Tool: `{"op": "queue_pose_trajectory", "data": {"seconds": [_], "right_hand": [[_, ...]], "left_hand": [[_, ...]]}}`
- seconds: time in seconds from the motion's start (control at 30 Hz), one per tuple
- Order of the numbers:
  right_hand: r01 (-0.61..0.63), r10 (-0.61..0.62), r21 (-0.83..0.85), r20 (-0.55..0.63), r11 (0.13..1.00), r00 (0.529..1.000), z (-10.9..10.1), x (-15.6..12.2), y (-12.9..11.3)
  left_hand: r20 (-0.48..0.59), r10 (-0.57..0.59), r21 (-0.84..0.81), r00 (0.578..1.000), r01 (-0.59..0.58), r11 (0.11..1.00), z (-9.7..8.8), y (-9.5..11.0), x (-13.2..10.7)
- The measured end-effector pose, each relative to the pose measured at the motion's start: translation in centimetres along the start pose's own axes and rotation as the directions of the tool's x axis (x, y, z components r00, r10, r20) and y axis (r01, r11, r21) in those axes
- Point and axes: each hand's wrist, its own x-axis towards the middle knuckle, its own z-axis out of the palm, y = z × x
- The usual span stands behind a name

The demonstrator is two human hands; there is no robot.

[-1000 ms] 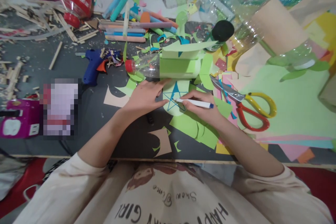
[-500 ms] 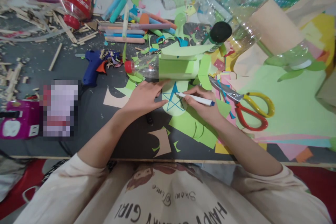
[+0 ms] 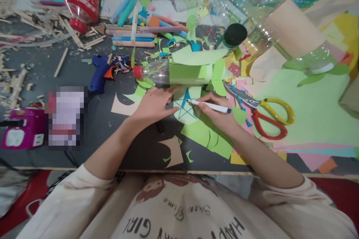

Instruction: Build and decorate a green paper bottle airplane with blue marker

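My right hand [image 3: 218, 114] grips a white marker [image 3: 210, 106] with a blue cap end, its tip resting on a blue star drawn on a round green paper piece [image 3: 186, 114]. My left hand [image 3: 155, 104] lies flat with fingers stretched out, pressing the left edge of that green piece onto the dark table. Just beyond both hands lies a clear plastic bottle [image 3: 157, 73] with a red cap, wrapped in green paper.
Red-and-yellow scissors [image 3: 263, 114] lie right of my right hand on paper scraps. A blue glue gun [image 3: 99, 74] sits to the left, a purple box [image 3: 19, 130] at far left. Foam rolls, wood sticks, bottles and coloured paper sheets crowd the back and right.
The marker tip has moved up and slightly left across the star, from its lower right part toward its middle. My left hand has stayed pressed on the paper.
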Motion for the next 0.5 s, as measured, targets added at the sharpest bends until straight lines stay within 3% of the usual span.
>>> {"op": "queue_pose_trajectory", "data": {"seconds": [0.5], "right_hand": [[-0.097, 0.100, 0.051, -0.052, 0.994, 0.994, 0.21, 0.09, 0.09]], "left_hand": [[-0.012, 0.009, -0.002, 1.000, -0.009, 1.000, 0.12, -0.06, -0.01]]}}
